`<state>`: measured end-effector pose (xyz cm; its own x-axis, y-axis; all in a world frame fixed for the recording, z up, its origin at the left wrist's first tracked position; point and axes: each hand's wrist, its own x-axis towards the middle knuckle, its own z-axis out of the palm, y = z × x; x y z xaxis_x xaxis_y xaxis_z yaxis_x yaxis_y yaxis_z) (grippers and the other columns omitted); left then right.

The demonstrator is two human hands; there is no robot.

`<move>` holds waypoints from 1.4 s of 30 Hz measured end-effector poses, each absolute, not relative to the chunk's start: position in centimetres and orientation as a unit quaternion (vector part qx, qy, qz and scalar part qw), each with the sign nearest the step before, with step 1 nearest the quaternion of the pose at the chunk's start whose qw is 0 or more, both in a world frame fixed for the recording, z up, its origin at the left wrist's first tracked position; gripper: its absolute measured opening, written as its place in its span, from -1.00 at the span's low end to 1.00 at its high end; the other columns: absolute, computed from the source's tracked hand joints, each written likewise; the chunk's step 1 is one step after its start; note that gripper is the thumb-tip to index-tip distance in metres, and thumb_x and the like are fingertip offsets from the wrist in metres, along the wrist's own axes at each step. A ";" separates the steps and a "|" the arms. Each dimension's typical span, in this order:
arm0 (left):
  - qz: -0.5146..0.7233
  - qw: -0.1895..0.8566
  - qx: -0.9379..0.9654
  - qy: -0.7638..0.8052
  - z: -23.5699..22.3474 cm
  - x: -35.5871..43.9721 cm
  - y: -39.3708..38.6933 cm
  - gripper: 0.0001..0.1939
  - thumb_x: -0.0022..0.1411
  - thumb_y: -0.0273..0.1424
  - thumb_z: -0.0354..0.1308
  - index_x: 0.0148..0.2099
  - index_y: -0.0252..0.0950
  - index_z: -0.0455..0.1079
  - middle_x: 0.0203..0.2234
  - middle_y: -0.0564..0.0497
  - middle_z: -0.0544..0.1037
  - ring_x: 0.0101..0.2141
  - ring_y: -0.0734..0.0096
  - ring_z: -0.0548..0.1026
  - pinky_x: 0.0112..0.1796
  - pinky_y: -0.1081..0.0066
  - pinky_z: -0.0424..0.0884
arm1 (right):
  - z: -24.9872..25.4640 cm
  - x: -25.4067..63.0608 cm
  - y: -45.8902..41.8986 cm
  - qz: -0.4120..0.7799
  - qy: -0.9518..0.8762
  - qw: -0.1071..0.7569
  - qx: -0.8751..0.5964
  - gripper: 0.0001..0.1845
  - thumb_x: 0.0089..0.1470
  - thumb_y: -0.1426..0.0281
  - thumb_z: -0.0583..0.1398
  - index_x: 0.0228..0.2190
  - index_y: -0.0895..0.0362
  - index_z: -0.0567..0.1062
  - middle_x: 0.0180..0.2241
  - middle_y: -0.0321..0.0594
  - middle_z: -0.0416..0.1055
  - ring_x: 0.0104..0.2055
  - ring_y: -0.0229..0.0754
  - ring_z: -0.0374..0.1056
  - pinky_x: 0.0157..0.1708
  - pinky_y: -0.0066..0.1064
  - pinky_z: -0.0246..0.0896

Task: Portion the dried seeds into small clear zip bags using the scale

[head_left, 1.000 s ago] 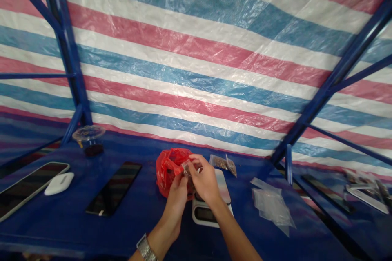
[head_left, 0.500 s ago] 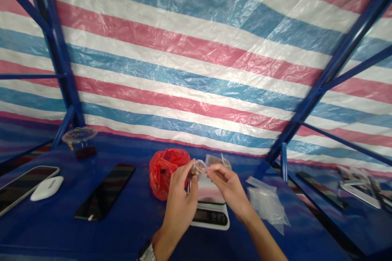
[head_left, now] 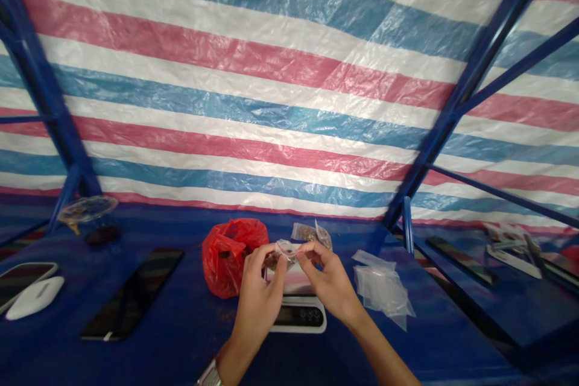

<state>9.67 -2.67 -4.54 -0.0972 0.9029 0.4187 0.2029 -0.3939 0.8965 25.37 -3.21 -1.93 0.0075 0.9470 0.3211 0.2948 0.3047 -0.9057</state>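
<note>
Between my hands is a small clear plastic bag [head_left: 275, 260] with brown bits inside. My left hand [head_left: 260, 289] pinches its top edge on the left side. On the right, my right hand [head_left: 326, 277] grips the same edge between thumb and fingers. Below them sits a white kitchen scale [head_left: 321, 318] with a dark panel, partly covered by my hands. A red plastic bag [head_left: 226, 259] stands open just left of my left hand. Behind my right hand lie filled clear bags [head_left: 310, 233] of brown bits.
Flat clear bags [head_left: 384, 292] lie at the right. To the left are a black phone [head_left: 133, 295], a white case [head_left: 36, 297], another phone [head_left: 20, 280] and a clear cup [head_left: 97, 223] with dark liquid. Blue metal bars [head_left: 434, 132] and a striped sheet [head_left: 253, 102] rise behind.
My hands have spread slightly apart along the bag's top, whose looped edge is now drawn straighter. The view has shifted, so the table things appear further left.
</note>
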 end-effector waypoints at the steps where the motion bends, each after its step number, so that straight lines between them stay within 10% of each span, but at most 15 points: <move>1: 0.584 0.307 0.594 0.461 -4.4 9.7 -2.6 -0.73 0.31 -0.15 0.20 -0.07 -0.20 0.50 -0.12 -0.10 0.60 -0.06 0.12 0.53 0.07 0.12 0.39 | -2.0 25.4 -3.1 0.311 -0.624 0.515 -0.498 -0.69 0.21 0.09 0.22 -0.35 0.09 0.47 -0.39 -0.28 0.41 -0.33 -0.18 0.26 -0.25 -0.34 0.19; 7: 0.576 0.506 0.500 0.402 -3.3 9.8 -2.6 -0.67 0.23 -0.09 0.27 -0.14 -0.24 0.48 -0.23 -0.06 0.65 -0.19 0.20 0.61 -0.15 0.30 0.51 | -1.7 25.2 -2.4 0.354 -0.619 0.511 -0.481 -0.70 0.20 0.11 0.21 -0.36 0.09 0.42 -0.45 -0.35 0.32 -0.39 -0.21 0.23 -0.33 -0.37 0.15; 20: 0.567 0.592 0.449 0.355 -2.4 10.1 -2.8 -0.64 0.17 -0.07 0.34 -0.25 -0.28 0.50 -0.33 -0.01 0.63 -0.28 0.34 0.57 -0.25 0.45 0.48 | -1.3 25.4 -2.7 0.328 -0.654 0.500 -0.463 -0.65 0.29 0.06 0.18 -0.25 0.11 0.50 -0.36 -0.28 0.35 -0.32 -0.20 0.22 -0.27 -0.37 0.15; 36: 0.556 0.468 0.528 0.438 -4.5 9.7 -2.4 -0.56 0.21 0.00 0.25 -0.07 -0.24 0.43 -0.17 -0.11 0.64 -0.16 0.15 0.62 -0.12 0.24 0.54 | -4.0 25.2 -1.6 0.323 -0.573 0.540 -0.524 -0.61 0.23 0.05 0.19 -0.25 0.13 0.53 -0.41 -0.25 0.49 -0.40 -0.19 0.35 -0.39 -0.40 0.25; 42: 0.513 0.310 0.638 0.484 -6.2 6.9 0.0 -0.71 0.36 -0.15 0.08 -0.03 -0.22 0.41 -0.10 -0.12 0.58 -0.06 0.15 0.56 0.05 0.10 0.46 | -5.4 27.0 0.5 0.196 -0.607 0.453 -0.623 -0.76 0.23 0.25 0.19 -0.28 0.11 0.63 -0.33 -0.17 0.60 -0.27 -0.08 0.49 -0.15 -0.26 0.33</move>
<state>6.85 -0.05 -6.22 0.0058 0.9353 0.3539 0.2997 -0.3393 0.8917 26.97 0.52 -5.39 0.1873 0.9334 0.3061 0.5783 0.1471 -0.8024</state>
